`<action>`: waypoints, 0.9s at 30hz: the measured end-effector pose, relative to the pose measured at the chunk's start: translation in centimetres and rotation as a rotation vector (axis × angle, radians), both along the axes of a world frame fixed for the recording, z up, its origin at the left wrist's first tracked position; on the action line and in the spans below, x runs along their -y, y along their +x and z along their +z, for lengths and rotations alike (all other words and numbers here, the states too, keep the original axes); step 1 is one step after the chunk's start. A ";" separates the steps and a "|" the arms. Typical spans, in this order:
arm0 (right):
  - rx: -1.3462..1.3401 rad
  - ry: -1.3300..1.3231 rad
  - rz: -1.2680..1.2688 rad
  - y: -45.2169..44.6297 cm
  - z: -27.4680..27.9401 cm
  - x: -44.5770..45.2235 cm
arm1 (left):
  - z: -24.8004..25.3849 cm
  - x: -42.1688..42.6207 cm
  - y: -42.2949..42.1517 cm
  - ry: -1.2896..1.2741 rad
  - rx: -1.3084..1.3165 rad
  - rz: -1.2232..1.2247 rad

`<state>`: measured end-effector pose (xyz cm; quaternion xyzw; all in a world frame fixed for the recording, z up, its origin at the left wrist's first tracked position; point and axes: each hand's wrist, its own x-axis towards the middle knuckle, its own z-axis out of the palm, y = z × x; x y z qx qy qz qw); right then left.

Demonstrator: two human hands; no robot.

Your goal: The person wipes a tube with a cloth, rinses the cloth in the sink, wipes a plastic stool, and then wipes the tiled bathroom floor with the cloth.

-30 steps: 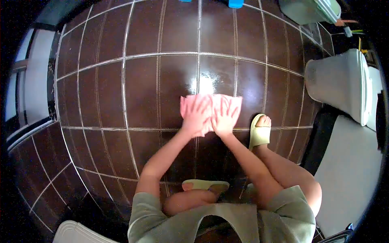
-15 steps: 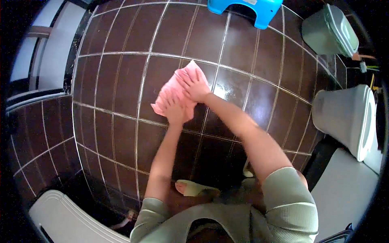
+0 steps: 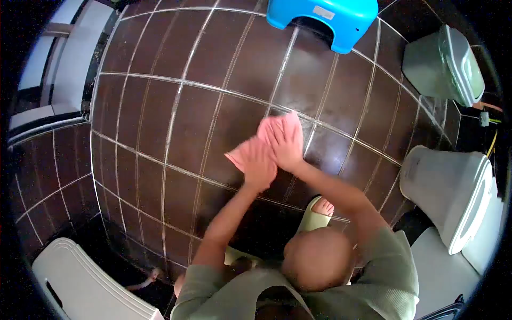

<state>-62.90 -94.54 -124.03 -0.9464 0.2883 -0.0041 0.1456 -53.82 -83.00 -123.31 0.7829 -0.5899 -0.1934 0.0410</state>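
A pink cloth lies bunched on the dark brown tiled floor, near the middle of the view. Both of my hands press down on it, side by side. My left hand rests on its lower left part, slightly blurred, with the fingers spread. On its right part is my right hand, fingers apart and pointing up and away from me. The palms and the floor beneath the cloth are hidden.
A blue stool stands at the top. Along the right are a grey-green lidded bin and a whitish bin. A grey plastic seat is at bottom left. My slippered foot is just below my hands.
Since half a second ago, my hands and the cloth have moved right and slightly down across the tiles. More of the blue stool shows. The slippered foot on the right has come back into view.
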 end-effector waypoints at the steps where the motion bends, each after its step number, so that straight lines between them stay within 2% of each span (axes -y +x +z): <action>1: 0.067 -0.058 -0.038 2.1 -1.0 1.2 | 0.1 1.9 1.1 0.033 0.054 0.060; 3: 0.108 -0.038 -0.052 5.8 -1.0 4.5 | 0.5 5.2 3.9 -0.008 0.109 0.150; 5: 0.149 -0.111 -0.011 8.8 -1.6 7.5 | 0.3 7.6 6.2 -0.043 0.272 0.166; 9: 0.236 -0.132 0.016 11.1 -1.0 10.3 | -0.2 9.7 7.4 -0.055 0.346 0.281; 10: 0.252 -0.136 0.017 11.2 -1.0 10.4 | -0.2 9.9 7.0 -0.041 0.274 0.341; 13: 0.234 -0.104 0.050 7.9 -1.4 9.0 | -0.1 8.5 4.3 0.080 0.332 0.230; 16: 0.229 0.038 0.024 1.4 -0.9 6.6 | -0.5 5.6 -0.7 -0.078 0.209 0.162; 19: 0.148 0.068 0.023 -5.0 0.3 5.0 | 0.0 3.6 -5.2 0.029 0.060 -0.012; 20: 0.133 0.050 0.033 -6.5 0.4 5.0 | 0.0 3.6 -6.0 -0.039 0.044 -0.013; 22: 0.158 0.069 0.073 -7.9 0.7 5.9 | 0.3 3.8 -7.2 -0.179 0.011 -0.018; 27: 0.187 -0.024 0.050 -5.0 0.7 9.5 | 1.2 7.0 -4.3 -0.041 0.099 -0.061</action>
